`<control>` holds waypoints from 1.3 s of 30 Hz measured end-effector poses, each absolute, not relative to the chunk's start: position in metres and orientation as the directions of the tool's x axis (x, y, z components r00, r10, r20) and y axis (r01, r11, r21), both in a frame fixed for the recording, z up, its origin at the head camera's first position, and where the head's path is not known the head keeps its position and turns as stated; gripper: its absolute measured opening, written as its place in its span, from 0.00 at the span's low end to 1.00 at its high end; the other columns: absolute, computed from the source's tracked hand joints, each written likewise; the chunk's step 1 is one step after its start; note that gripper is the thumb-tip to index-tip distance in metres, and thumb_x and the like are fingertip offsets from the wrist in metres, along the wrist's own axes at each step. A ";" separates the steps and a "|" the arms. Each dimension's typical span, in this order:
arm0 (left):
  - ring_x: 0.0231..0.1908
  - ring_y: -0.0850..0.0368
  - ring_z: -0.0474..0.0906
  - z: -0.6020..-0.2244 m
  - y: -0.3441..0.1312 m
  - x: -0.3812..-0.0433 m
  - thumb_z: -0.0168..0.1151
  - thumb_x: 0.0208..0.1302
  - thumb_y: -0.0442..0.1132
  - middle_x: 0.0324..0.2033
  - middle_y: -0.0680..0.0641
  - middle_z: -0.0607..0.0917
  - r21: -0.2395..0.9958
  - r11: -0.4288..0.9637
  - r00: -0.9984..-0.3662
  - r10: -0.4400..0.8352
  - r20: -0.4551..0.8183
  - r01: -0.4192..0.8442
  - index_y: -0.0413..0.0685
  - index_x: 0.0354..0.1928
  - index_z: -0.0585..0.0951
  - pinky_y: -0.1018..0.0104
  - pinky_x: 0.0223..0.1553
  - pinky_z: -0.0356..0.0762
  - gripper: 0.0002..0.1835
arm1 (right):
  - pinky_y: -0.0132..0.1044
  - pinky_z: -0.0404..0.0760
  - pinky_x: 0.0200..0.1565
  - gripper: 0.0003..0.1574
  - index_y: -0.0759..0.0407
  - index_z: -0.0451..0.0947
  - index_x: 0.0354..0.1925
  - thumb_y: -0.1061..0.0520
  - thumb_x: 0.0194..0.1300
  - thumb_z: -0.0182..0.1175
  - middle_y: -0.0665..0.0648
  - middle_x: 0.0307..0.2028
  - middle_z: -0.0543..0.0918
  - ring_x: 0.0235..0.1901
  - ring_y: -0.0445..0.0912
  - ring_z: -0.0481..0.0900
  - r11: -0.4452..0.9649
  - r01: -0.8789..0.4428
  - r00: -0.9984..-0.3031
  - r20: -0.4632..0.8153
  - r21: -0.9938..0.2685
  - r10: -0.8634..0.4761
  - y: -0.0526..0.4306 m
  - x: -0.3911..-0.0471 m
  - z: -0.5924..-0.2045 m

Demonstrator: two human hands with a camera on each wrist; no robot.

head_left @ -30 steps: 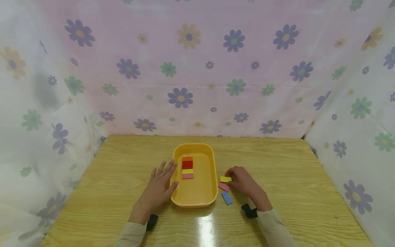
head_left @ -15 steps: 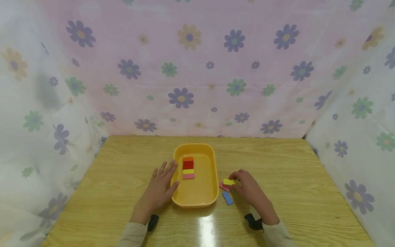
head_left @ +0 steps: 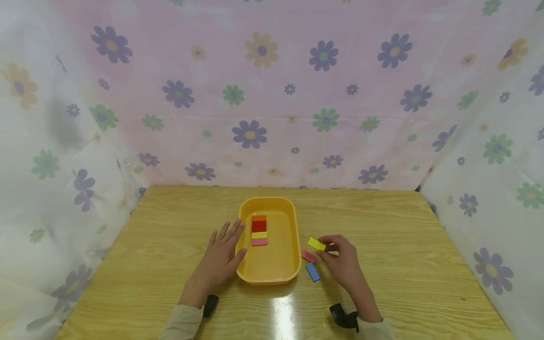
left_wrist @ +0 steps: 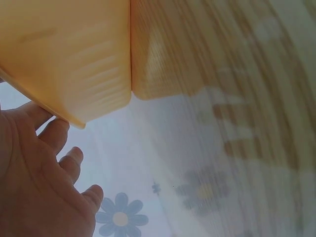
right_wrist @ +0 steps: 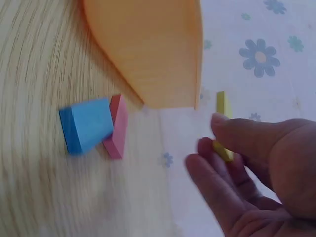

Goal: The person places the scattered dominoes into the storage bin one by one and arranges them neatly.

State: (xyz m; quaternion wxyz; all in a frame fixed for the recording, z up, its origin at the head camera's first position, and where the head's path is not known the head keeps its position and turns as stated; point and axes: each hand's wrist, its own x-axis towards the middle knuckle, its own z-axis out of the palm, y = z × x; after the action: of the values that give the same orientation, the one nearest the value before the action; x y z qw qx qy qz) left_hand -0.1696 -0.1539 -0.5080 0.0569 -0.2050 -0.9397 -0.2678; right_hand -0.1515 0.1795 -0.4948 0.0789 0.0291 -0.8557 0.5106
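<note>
My right hand (head_left: 343, 262) pinches a yellow block (head_left: 316, 243) between thumb and fingers, just right of the yellow tray (head_left: 297, 236). The right wrist view shows that yellow block (right_wrist: 224, 106) raised off the table. Below it on the table lie a pink block (head_left: 309, 256) and a blue block (head_left: 312, 272), close together. My left hand (head_left: 216, 259) rests on the tray's left rim, its fingers fairly straight; in the left wrist view the fingers (left_wrist: 55, 133) touch the rim from outside. Inside the tray, orange, red, yellow and pink blocks (head_left: 259, 234) form a column along the left side.
The wooden table (head_left: 382, 222) extends on both sides of the tray. A flowered cloth (head_left: 280, 104) hangs behind it and along both sides. Black wrist-worn devices (head_left: 343, 317) sit at each wrist, low over the table.
My right hand has lifted the yellow block from the table beside the pink one and turned it to a slant. The left hand has stayed on the tray's rim.
</note>
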 end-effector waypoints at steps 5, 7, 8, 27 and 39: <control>0.78 0.35 0.50 -0.510 -0.153 -0.169 0.57 0.75 0.48 0.79 0.46 0.58 0.485 0.767 -0.908 0.361 0.214 0.419 0.45 0.78 0.61 0.28 0.72 0.44 0.35 | 0.29 0.86 0.40 0.27 0.65 0.84 0.54 0.75 0.55 0.71 0.66 0.41 0.83 0.36 0.43 0.85 0.268 -0.216 -0.947 0.268 -0.939 0.177 0.173 -0.152 -0.501; 0.78 0.35 0.50 -0.511 -0.153 -0.169 0.57 0.75 0.48 0.79 0.47 0.57 0.487 0.768 -0.909 0.360 0.210 0.416 0.45 0.78 0.61 0.28 0.73 0.44 0.35 | 0.29 0.86 0.39 0.28 0.66 0.84 0.54 0.77 0.54 0.71 0.69 0.41 0.83 0.35 0.42 0.86 0.207 -0.271 -0.927 0.313 -0.940 0.209 0.169 -0.151 -0.501; 0.78 0.35 0.50 -0.511 -0.153 -0.169 0.57 0.75 0.48 0.79 0.47 0.57 0.487 0.769 -0.910 0.358 0.209 0.415 0.45 0.78 0.61 0.28 0.73 0.44 0.35 | 0.29 0.86 0.39 0.28 0.66 0.85 0.54 0.77 0.54 0.71 0.70 0.41 0.83 0.35 0.42 0.86 0.183 -0.289 -0.920 0.325 -0.940 0.217 0.167 -0.151 -0.501; 0.78 0.36 0.48 -0.510 -0.156 -0.170 0.57 0.75 0.47 0.79 0.46 0.57 0.496 0.767 -0.913 0.351 0.208 0.408 0.45 0.78 0.61 0.29 0.74 0.42 0.35 | 0.30 0.86 0.42 0.22 0.72 0.84 0.52 0.74 0.56 0.70 0.71 0.46 0.87 0.37 0.45 0.87 -0.048 -0.189 -0.973 0.180 -0.981 0.146 0.108 -0.161 -0.494; 0.78 0.36 0.49 -0.512 -0.156 -0.172 0.56 0.76 0.49 0.79 0.48 0.57 0.478 0.779 -0.914 0.348 0.209 0.406 0.47 0.79 0.61 0.29 0.73 0.44 0.35 | 0.36 0.88 0.34 0.12 0.69 0.88 0.44 0.69 0.60 0.71 0.74 0.43 0.87 0.32 0.42 0.87 -0.090 -0.147 -0.986 0.138 -0.985 0.098 0.077 -0.171 -0.486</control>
State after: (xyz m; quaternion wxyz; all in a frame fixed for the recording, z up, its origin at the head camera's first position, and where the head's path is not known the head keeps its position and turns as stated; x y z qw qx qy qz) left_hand -0.1718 -0.1557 -0.5123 0.0545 -0.2004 -0.9416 -0.2652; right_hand -0.1713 0.0774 -0.4864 0.0829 0.0186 -0.6694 0.7381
